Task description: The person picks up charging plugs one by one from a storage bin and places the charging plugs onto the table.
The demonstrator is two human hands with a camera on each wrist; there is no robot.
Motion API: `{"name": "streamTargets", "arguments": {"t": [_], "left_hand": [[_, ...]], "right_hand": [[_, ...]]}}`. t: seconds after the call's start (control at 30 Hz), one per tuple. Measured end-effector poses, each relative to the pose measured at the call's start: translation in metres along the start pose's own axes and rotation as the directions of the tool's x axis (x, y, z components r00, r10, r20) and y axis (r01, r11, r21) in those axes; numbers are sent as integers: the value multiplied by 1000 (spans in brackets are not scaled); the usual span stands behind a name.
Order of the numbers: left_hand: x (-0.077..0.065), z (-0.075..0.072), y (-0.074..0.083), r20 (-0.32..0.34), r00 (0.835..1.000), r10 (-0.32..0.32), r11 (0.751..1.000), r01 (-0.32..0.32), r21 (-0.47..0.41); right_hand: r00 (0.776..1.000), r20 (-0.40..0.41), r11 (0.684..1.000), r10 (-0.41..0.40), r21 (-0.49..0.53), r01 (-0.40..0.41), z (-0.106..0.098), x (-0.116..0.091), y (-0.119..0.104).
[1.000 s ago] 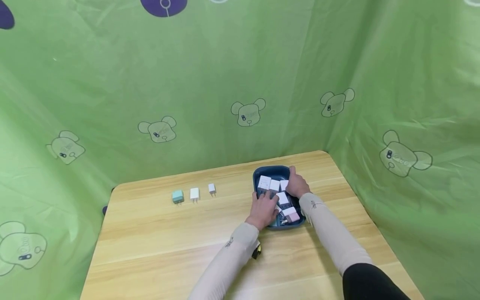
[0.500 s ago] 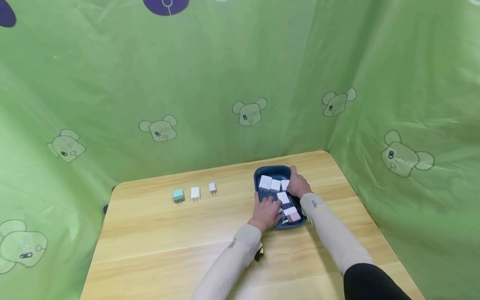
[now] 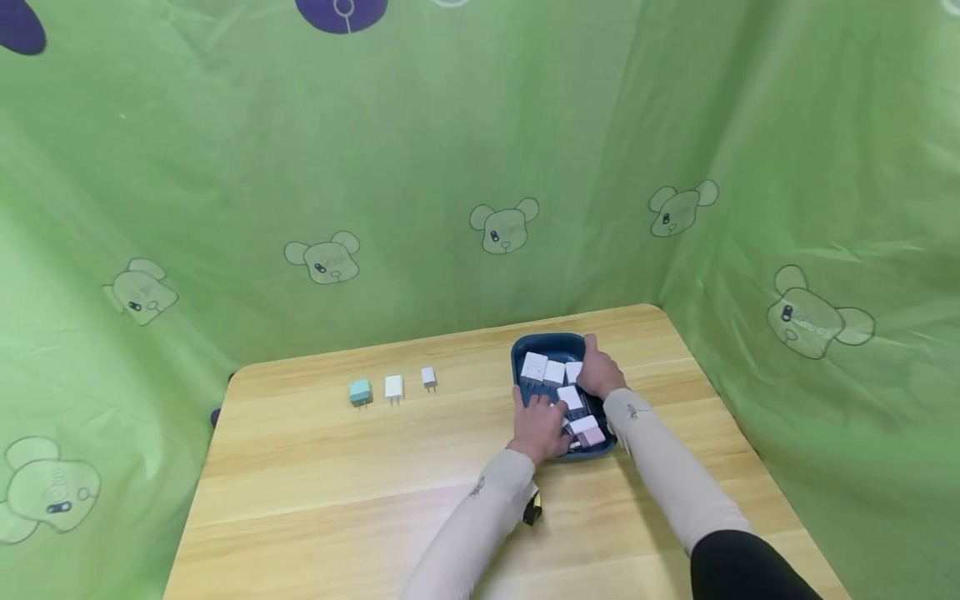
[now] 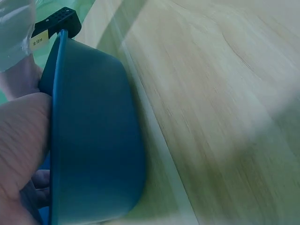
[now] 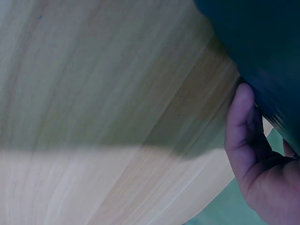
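A dark blue plastic basin [image 3: 549,339] stands at the table's right side, holding several plug-in chargers, among them a white one [image 3: 569,398] and a pink-and-white one [image 3: 590,435]. My left hand [image 3: 537,431] reaches over the near left rim, its fingertips down among the chargers. Its palm lies right at the rim in the left wrist view; I cannot tell whether the fingers hold a charger. With my right hand [image 3: 600,373] I grip the basin's right side, thumb over the rim. Fingers [image 5: 240,112] press the outer wall [image 5: 267,56] in the right wrist view.
Left of the basin, a teal charger [image 3: 360,392], a white charger [image 3: 393,388] and a smaller white charger [image 3: 428,378] lie in a row on the wooden table [image 3: 337,492]. A green curtain [image 3: 420,167] with bear faces hangs around the back and sides.
My left hand has shifted a little toward me and to the right inside the basin, uncovering more of the chargers on the far left. The right hand stays on the rim.
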State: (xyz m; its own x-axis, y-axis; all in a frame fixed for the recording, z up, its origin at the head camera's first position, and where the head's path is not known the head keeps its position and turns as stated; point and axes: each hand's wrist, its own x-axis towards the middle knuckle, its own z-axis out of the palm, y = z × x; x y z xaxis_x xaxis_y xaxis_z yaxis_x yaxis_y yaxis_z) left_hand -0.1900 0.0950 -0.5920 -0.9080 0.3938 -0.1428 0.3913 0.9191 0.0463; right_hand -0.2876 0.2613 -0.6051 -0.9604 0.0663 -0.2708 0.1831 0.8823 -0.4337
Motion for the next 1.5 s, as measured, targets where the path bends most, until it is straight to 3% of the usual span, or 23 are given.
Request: {"name": "streamTargets", "arguments": {"t": [0.17,0.37,0.9,1.33,1.5], "left_hand": [[10,3,5,34,999,-28,1000,29,-11],[12,6,10,47,997,-55,998,54,16],[9,10,11,9,998,-57,994,56,95],[7,16,8,-86,995,-45,997,51,63],[3,15,5,-161,987,-24,999,28,18]], "right_hand": [[1000,-6,1000,-11,-7,11,0,7,7],[1000,1,1000,-7,-5,7,1,5,9],[1000,4,1000,-1,-12,1,5,3,7],[1000,-12,1000,-7,-12,7,9,5,7],[999,-26,1000,-18,-16,18,9,6,8]]}}
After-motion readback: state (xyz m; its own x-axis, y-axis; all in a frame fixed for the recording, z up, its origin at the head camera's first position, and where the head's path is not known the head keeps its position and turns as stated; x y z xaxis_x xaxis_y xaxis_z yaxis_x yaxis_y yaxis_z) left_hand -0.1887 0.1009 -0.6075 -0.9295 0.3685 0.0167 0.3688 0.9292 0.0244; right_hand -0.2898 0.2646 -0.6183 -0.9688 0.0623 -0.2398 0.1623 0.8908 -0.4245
